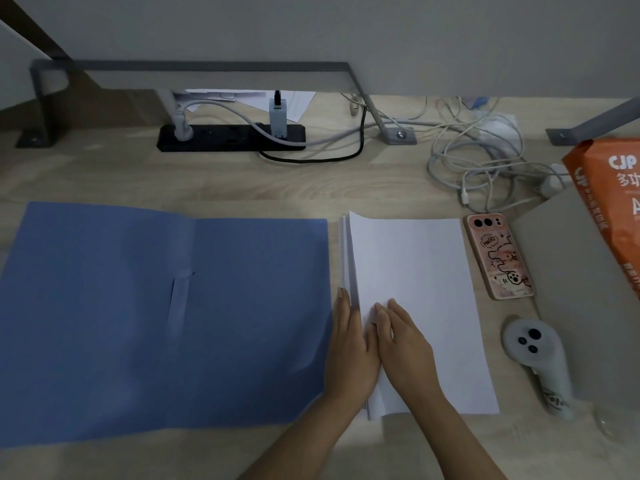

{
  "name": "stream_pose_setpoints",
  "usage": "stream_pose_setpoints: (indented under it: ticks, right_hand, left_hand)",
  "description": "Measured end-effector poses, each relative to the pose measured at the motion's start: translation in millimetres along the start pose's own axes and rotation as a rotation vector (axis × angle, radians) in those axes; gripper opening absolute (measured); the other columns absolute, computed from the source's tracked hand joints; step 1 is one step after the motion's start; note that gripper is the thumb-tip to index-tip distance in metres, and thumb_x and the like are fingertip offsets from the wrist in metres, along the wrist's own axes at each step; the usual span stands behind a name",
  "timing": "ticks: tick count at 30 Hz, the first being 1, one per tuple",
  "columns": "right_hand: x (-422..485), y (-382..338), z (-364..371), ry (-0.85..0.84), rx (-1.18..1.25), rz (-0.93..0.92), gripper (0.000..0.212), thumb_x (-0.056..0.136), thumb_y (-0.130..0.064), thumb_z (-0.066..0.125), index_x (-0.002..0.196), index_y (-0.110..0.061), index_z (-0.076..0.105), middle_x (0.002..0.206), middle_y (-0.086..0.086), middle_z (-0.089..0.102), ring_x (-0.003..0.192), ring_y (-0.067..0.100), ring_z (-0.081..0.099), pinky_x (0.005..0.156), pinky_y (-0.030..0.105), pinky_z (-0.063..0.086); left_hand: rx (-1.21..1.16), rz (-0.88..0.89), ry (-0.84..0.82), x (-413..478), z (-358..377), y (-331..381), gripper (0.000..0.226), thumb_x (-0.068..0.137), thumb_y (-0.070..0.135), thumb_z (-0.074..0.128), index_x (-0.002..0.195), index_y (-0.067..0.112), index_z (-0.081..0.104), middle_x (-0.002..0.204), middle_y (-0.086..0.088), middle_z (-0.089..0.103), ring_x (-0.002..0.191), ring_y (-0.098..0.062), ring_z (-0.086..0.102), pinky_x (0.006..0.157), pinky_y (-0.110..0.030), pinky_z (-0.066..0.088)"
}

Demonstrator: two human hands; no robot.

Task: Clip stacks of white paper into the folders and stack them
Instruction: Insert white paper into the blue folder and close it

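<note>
Below us, a pale wooden desk (214,185) fills the view, and we count its things from the biggest down. Largest is the blue folder (162,320), lying open and flat on the left half of the desk, its centre crease running up the middle with a slim clip strip (178,299) along it. Just beside the folder's right edge lies the stack of white paper (415,271), squared lengthwise, its left edge showing several sheets slightly fanned. At the far right an orange paper ream pack (613,209) leans in from the edge, resting over a grey board (561,289).

Our left hand (349,344) lies flat along the stack's left edge, fingers straight and together, gripping nothing that we can see; it sits over the seam between folder and paper. Our right hand (405,344) presses palm-down on the lower left part of the top sheet, fingers extended and close together, touching the left hand at the thumb side.

Behind, a black power strip (228,136) holds a white charger (278,117), and a tangle of white cables (485,161) lies near the pack. Right of the paper rest a phone in a pink case (498,254) and a pale handheld controller (535,362).
</note>
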State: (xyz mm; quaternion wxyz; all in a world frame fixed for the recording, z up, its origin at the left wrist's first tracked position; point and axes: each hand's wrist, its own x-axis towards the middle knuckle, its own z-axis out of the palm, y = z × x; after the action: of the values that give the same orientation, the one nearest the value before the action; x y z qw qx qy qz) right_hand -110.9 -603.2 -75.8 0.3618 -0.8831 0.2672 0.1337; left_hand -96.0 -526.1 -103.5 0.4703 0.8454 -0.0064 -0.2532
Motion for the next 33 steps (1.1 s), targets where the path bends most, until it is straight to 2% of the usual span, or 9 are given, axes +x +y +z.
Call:
stream_pose_setpoints:
  ticks: [8,14,16,20,24,29,31,33]
  right_hand:
    - [0.3,2.3,0.7,-0.015,-0.012,0.007,0.048,0.097,-0.029,0.031,0.142,-0.012,0.03,0.153,0.002,0.027,0.139,0.015,0.03,0.109,0.019,0.02]
    - [0.1,2.0,1.1,-0.009,0.002,-0.002,0.047,0.097,-0.028,0.031,0.142,-0.011,0.031,0.152,0.004,0.028,0.138,0.016,0.031,0.11,0.021,0.021]
    - [0.0,1.6,1.1,-0.001,-0.002,-0.006,0.047,0.097,-0.027,0.031,0.141,-0.012,0.032,0.152,0.004,0.028,0.138,0.016,0.031,0.11,0.02,0.022]
    - [-1.2,1.9,1.0,-0.02,-0.002,0.003,0.048,0.097,-0.027,0.033,0.142,-0.011,0.03,0.153,0.004,0.026,0.138,0.017,0.032,0.11,0.02,0.022]
    - [-0.5,1.2,0.1,-0.024,-0.008,-0.002,0.048,0.097,-0.027,0.032,0.142,-0.011,0.03,0.152,0.005,0.027,0.138,0.018,0.032,0.11,0.022,0.023]
    - [-0.3,1.4,0.8,-0.022,-0.01,0.002,0.046,0.097,-0.027,0.033,0.141,-0.011,0.032,0.151,0.006,0.03,0.137,0.019,0.033,0.111,0.024,0.024]
    - [0.1,2.4,1.6,-0.019,-0.005,-0.005,0.046,0.097,-0.027,0.033,0.14,-0.012,0.032,0.151,0.005,0.03,0.138,0.019,0.033,0.111,0.024,0.023]
    - [0.7,5.6,1.9,-0.019,-0.006,0.0,0.046,0.097,-0.029,0.032,0.141,-0.013,0.032,0.151,0.004,0.03,0.138,0.018,0.033,0.11,0.023,0.023]
  left_hand:
    - [-0.032,0.007,0.0,-1.2,0.5,-0.1,0.116,0.048,0.092,-0.01,0.145,0.029,-0.002,0.157,0.01,0.005,0.145,-0.008,0.01,0.107,-0.015,0.009]
    - [-0.06,-0.013,0.02,0.9,3.8,-4.7,0.112,0.048,0.093,-0.009,0.142,0.033,0.0,0.157,0.009,0.011,0.143,-0.01,0.017,0.11,-0.017,0.016]
    - [-0.049,-0.013,0.028,0.6,3.0,-3.8,0.116,0.049,0.092,-0.008,0.146,0.029,0.003,0.157,0.01,0.012,0.143,-0.01,0.018,0.107,-0.016,0.016]
    - [-0.057,-0.006,0.029,0.4,2.1,-4.4,0.116,0.05,0.093,-0.007,0.146,0.029,0.006,0.156,0.01,0.015,0.142,-0.01,0.022,0.111,-0.022,0.022]
    - [-0.082,0.003,0.018,-0.9,0.9,-2.8,0.111,0.05,0.093,-0.006,0.143,0.033,0.003,0.156,0.011,0.013,0.143,-0.009,0.019,0.11,-0.02,0.018]
    - [-0.074,-0.026,0.0,-1.5,-2.2,-0.7,0.118,0.049,0.094,-0.005,0.146,0.028,0.005,0.156,0.009,0.013,0.143,-0.01,0.02,0.111,-0.021,0.02]
    - [-0.066,-0.019,-0.005,-1.4,-3.6,1.5,0.097,0.069,0.084,0.012,0.146,0.026,0.006,0.156,0.009,0.014,0.143,-0.012,0.021,0.112,-0.024,0.022]
    - [-0.021,-0.021,-0.008,-1.3,-4.8,1.7,0.067,0.091,0.053,0.031,0.147,0.025,0.006,0.156,0.008,0.014,0.143,-0.013,0.022,0.113,-0.026,0.024]
